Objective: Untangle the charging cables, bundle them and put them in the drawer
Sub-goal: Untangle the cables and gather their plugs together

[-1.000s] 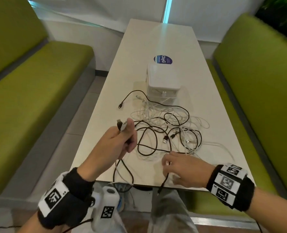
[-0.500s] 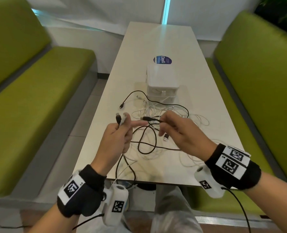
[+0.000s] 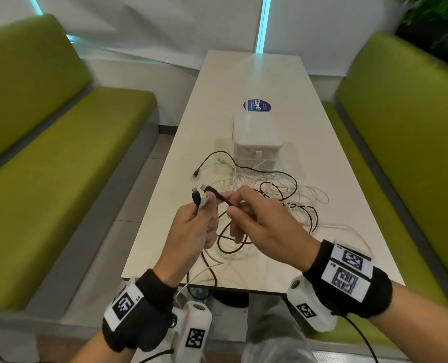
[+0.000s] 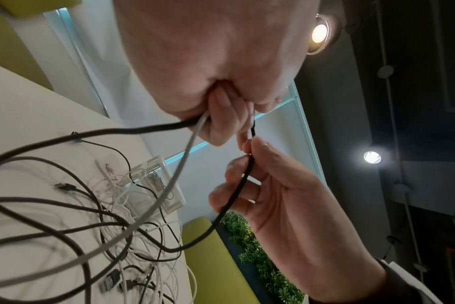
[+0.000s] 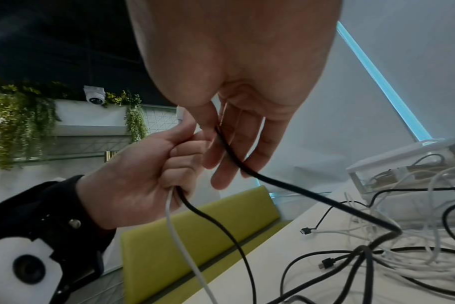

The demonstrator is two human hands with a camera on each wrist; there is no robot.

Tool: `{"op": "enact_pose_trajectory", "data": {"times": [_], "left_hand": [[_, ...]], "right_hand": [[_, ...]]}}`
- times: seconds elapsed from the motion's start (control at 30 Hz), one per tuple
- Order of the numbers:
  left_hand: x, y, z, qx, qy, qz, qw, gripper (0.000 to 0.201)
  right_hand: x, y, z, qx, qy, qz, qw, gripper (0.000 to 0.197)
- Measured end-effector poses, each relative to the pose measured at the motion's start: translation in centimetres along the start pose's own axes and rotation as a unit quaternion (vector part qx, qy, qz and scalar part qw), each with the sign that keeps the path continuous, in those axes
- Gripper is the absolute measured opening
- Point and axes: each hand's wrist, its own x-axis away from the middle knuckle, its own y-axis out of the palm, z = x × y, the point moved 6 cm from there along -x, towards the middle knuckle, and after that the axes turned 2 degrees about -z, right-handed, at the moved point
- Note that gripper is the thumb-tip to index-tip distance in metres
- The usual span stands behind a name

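Left hand [image 3: 195, 226] grips two cable ends; right hand [image 3: 259, 224] pinches the black cable [image 3: 219, 196], limp and light, best held near its plug.

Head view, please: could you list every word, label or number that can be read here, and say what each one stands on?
"ClayG" in white letters on the round blue sticker on the table; its smaller print is too blurred to read.
Small characters beside the square code markers on the left wristband and right wristband: too small to read.
The white drawer box shows no text.
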Motion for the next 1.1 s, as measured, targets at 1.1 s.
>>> {"op": "enact_pose_trajectory", "data": {"times": [1.1], "left_hand": [[1.1,-9.3,11.4,0.046,0.218,0.148,0.964,0.057]], "right_hand": [[0.3,-2.0,6.9,0.152,0.124,-0.156,0.968,0.049]]}}
